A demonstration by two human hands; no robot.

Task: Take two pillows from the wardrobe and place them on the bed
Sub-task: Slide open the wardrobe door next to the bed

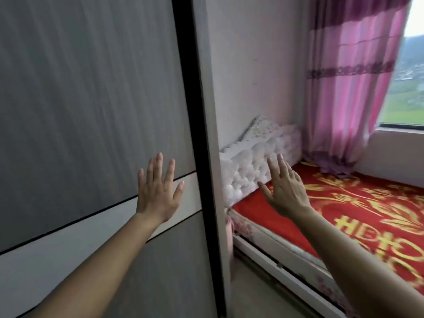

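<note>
A grey wardrobe door (87,99) with a white band and a black edge strip fills the left half of the view and is closed. My left hand (158,191) is raised in front of it, fingers spread, holding nothing. My right hand (284,189) is also raised with fingers apart, in front of the bed's white tufted headboard (252,161). The bed (358,216) lies to the right under a red cover with gold patterns. No pillows are in view.
A white wall (252,65) stands behind the headboard. Pink curtains (348,88) hang at the far right beside a window (408,76). A narrow strip of light floor (252,292) runs between the wardrobe and the bed frame. A pink object (229,230) sits low by the wardrobe corner.
</note>
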